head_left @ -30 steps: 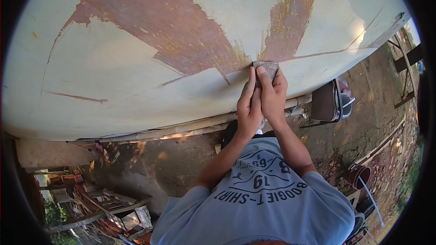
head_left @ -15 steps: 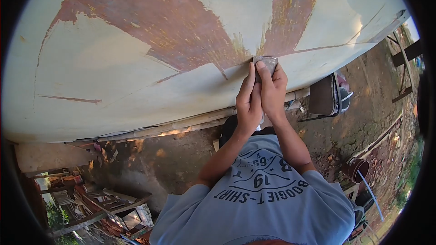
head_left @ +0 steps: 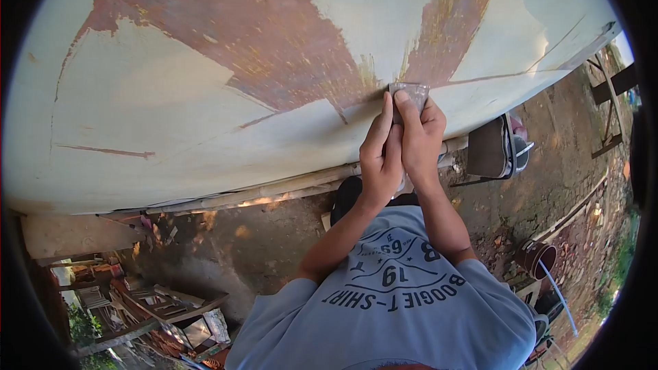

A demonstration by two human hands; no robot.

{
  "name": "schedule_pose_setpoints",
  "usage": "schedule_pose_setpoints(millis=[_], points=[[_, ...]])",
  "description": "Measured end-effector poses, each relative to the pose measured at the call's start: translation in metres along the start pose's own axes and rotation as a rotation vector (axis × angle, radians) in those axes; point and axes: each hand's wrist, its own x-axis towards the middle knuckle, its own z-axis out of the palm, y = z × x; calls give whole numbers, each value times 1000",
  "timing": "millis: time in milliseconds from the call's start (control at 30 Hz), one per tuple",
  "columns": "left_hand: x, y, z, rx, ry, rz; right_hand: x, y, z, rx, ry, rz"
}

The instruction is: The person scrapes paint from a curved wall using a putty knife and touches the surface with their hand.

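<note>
A large pale curved surface [head_left: 171,123] fills the upper view, with reddish-brown patches [head_left: 253,34] edged in yellow streaks. Against it, at the lower end of these patches, is a small grey flat scraper-like tool [head_left: 412,92]. My right hand [head_left: 421,137] is closed on the tool, its thumb lying along the near face. Pressed close beside it, my left hand [head_left: 380,157] is also closed on the tool's left side. Part of the tool is hidden between the two hands.
Bamboo poles [head_left: 288,185] run below the pale surface. A dark chair-like object [head_left: 488,151] stands to the right, and a brown bucket [head_left: 535,258] farther down. Stacked wood and debris [head_left: 164,315] lie at the lower left.
Both hands and the tool have shifted slightly right and a little up in view. The camera view has also shifted a little. Both hands keep their hold.
</note>
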Motion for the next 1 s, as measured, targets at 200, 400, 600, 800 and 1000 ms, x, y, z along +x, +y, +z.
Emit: schedule_pose_setpoints(millis=[200,400,600,800,1000], points=[[-4,-21,3,152,73,190,3,11,-4,9,9,18],[-3,-7,3,134,71,147,1,2,-2,16,17,21],[3,13,3,75,52,95,-11,-3,1,56,9,36],[7,15,4,60,61,121,1,-14,8,-5,31,-47],[3,-5,6,134,99,217,-1,-1,8,20,89,-1]])
